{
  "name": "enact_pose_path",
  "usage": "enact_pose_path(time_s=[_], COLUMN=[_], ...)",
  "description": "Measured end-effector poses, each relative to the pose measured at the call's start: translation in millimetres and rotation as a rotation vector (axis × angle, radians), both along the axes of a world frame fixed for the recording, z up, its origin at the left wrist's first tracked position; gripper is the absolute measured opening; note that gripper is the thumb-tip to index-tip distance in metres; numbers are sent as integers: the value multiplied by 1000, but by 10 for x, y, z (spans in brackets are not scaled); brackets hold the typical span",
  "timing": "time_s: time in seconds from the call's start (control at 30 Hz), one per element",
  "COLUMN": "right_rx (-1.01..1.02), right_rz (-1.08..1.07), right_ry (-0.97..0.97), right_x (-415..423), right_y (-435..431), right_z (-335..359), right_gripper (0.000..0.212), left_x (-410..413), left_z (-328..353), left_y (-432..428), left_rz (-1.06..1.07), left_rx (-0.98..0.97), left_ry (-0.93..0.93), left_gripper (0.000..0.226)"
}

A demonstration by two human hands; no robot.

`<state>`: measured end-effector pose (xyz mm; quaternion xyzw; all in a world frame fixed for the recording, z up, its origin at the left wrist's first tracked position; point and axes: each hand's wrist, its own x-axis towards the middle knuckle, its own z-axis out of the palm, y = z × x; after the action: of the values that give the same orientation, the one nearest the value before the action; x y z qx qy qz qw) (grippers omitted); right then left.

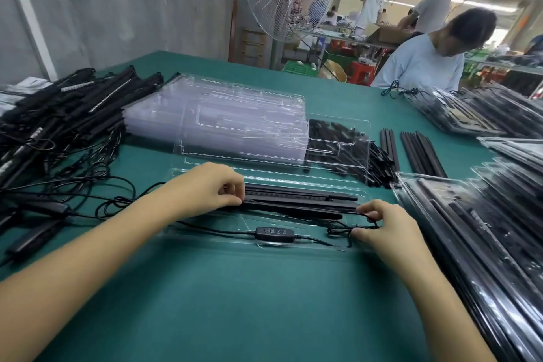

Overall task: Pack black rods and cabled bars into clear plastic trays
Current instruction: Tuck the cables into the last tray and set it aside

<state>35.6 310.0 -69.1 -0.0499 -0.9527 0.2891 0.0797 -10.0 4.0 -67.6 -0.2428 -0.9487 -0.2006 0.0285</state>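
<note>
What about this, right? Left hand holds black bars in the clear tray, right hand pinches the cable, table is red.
Nearly. The head view shows the table is green, not red. The left hand does hold the black bars in the clear tray, and the right hand pinches the cable.

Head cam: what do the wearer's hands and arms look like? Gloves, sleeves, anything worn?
Left hand and right hand are bare, with no gloves. No rings, watch or wristband show. Forearms are bare to the frame edge, with no sleeve in view.
</note>
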Motion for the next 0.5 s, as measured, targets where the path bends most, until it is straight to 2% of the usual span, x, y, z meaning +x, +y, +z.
enact_pose_path(time_s=[0.07,0.3,0.4,0.5], right_rx=[19,57,54,59], right_rz=[10,20,24,22], right_ry=[-2,-16,-19,-28], right_x=[6,1,4,1], right_y=[2,0,-5,-9], right_z=[-3,-3,-6,-4], right_gripper=[31,29,29,29], left_x=[10,116,137,125], left_z=[-17,-124,-194,-199], left_y=[30,96,98,51], left_rz=[-16,-25,-56,-85], left_rx=[-109,-341,-356,-245], left_ry=[69,263,299,260], left_gripper=[1,17,55,49])
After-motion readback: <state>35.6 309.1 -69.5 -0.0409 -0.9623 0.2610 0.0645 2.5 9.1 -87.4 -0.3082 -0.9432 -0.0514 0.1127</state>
